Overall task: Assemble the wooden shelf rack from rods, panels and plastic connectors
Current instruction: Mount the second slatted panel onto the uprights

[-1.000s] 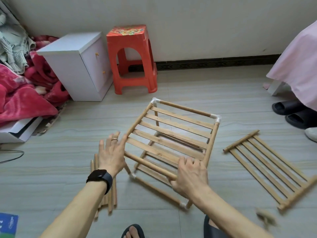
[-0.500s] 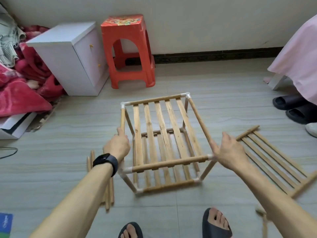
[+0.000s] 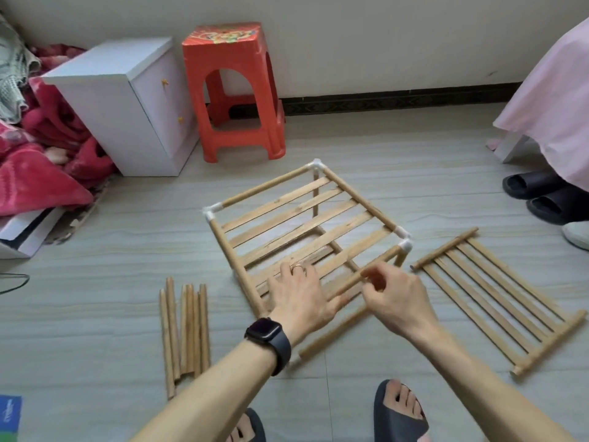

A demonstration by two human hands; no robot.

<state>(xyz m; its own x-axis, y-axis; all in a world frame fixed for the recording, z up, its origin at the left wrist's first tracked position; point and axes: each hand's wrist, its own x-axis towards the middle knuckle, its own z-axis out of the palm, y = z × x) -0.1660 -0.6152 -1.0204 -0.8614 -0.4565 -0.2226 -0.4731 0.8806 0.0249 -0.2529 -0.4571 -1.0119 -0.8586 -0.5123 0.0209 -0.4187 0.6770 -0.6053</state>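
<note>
Rack [image 3: 347, 194]: on the floor [image 3: 95, 275] before you, between loose rods [image 3: 186, 330] and a spare panel [image 3: 497, 298].
Left grip [image 3: 299, 299]: your fingers lie straight on the slats [image 3: 287, 215].
Right grip [image 3: 398, 298]: you pinch the front rod [image 3: 384, 257].

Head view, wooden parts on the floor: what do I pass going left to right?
In order: bundle of loose rods → partly built rack → loose slatted panel.
</note>
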